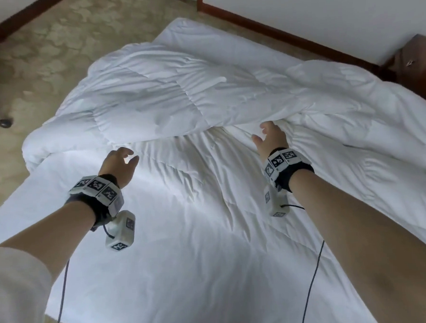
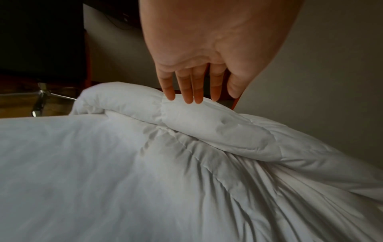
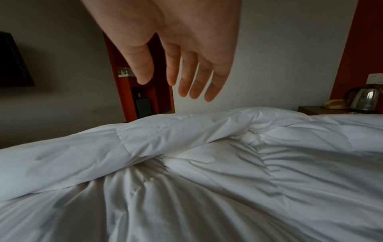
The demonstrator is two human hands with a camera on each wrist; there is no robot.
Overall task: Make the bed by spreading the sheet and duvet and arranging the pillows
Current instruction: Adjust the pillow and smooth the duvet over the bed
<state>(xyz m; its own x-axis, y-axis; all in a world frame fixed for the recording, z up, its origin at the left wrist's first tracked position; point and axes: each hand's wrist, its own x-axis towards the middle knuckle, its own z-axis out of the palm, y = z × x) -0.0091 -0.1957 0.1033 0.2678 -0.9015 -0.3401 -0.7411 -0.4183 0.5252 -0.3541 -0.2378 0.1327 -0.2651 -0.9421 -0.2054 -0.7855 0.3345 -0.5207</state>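
A: Where's the white quilted duvet (image 1: 179, 96)?
B: Folded back across the bed, its fold just beyond both hands: left hand (image 1: 119, 163) and right hand (image 1: 271, 138), fingers spread, holding nothing.
A: Room?
B: Patterned beige carpet (image 1: 41, 54) on the left.

The white quilted cloth duvet (image 1: 178, 94) looks soft and matt, its padded panels stitched in seams and its folded-over edge puffy; the lower part is creased into fine radiating wrinkles. The white cloth sheet (image 1: 213, 38) at the far end of the bed lies smoother, also matt. The beige patterned floor (image 1: 53, 46) has a dull, slightly mottled surface; carpet or stone cannot be told. The dark reddish-brown wooden skirting board (image 1: 274, 27) has a faint sheen. The silver metal kettle (image 3: 365, 98) is glossy and mirrors the room. The shiny chrome metal chair leg (image 2: 41, 98) gleams. The brown wooden bedside table (image 3: 315, 109) looks smooth.
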